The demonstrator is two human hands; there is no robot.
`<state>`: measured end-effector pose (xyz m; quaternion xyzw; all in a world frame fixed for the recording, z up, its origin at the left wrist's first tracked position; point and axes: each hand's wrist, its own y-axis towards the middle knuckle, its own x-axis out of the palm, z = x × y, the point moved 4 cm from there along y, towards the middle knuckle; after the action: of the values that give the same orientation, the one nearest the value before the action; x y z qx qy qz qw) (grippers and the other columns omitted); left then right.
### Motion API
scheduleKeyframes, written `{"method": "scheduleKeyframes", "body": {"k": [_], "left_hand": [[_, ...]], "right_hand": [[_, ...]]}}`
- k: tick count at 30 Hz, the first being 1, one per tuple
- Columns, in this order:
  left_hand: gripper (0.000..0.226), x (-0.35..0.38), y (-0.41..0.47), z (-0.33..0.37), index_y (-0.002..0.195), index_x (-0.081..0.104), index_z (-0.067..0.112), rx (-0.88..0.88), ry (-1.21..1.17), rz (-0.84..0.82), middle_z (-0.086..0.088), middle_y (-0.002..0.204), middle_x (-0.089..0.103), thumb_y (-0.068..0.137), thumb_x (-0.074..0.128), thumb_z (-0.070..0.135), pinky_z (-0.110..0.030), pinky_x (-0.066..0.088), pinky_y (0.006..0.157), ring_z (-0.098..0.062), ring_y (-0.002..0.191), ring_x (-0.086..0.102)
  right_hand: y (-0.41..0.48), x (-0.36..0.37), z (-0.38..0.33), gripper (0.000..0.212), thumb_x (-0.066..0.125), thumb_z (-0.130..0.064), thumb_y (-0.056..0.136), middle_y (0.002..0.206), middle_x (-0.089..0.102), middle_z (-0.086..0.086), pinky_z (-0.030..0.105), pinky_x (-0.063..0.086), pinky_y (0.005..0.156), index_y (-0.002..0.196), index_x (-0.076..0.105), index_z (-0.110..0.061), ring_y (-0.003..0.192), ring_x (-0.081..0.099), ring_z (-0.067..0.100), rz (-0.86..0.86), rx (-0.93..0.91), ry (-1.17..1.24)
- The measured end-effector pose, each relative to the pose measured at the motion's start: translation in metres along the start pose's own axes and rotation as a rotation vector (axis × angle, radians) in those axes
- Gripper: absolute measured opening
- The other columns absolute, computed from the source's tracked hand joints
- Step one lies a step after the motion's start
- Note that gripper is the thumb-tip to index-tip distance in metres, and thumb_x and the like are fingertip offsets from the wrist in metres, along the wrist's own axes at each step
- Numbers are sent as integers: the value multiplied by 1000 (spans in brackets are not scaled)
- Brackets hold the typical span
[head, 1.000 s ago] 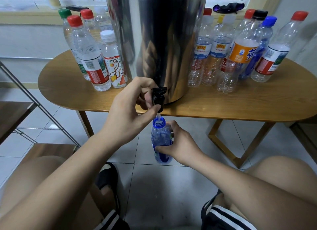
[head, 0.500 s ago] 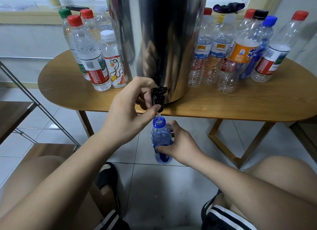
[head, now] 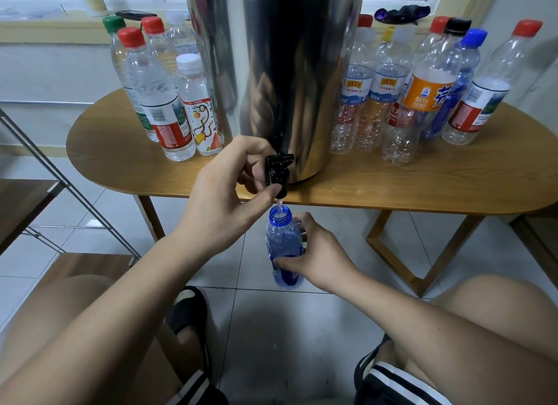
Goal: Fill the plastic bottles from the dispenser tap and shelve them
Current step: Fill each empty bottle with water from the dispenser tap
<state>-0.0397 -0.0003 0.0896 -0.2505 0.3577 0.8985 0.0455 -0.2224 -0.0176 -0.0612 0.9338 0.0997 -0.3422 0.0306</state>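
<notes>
— Below the black plastic tap (head: pixel 277 172) of the tall steel dispenser (head: pixel 287 72), what is held?
— A clear blue plastic bottle (head: pixel 283 247), uncapped, mouth right under the spout, a thin stream falling in. The right hand (head: pixel 317 259) curls round its middle; the left hand (head: pixel 223 193) pinches the tap, thumb beneath.
— Any labels?
— On the oval wooden table (head: pixel 422 187), an orange-labelled bottle (head: pixel 428 93) bears a big blue Chinese character; finer print is unreadable.

Bare arms, striped black shorts, one dark sandal.
The left hand (head: pixel 223 199) and right hand (head: pixel 320 259) are uncovered, as are both forearms and knees. The black shorts (head: pixel 380 388) carry white stripes along each leg's hem. One foot wears what looks like a black open-toed slide sandal (head: pixel 187 308), partly hidden by the left arm.
</notes>
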Motion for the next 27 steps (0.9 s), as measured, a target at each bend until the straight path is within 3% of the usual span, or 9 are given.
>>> {"method": "scheduleKeyframes", "body": {"k": [19,27], "left_hand": [[38,-2,-1,-2,115,55,18,-15,19,-11,-2,86,60,93,80,0,-50,56,75,-26,81,67],[36,-2,0,-2,114,56,15,-12,29,-9,-2,85,60,93,80,-1,-48,56,75,-26,81,67]], "right_hand": [[1,1,2,78,95,-45,71,125,64,-16,35,60,94,130,45,-38,110,65,9,5,1,0],[1,1,2,76,95,-45,71,122,64,-16,33,60,92,128,46,-38,109,65,8,6,-4,7]]}}
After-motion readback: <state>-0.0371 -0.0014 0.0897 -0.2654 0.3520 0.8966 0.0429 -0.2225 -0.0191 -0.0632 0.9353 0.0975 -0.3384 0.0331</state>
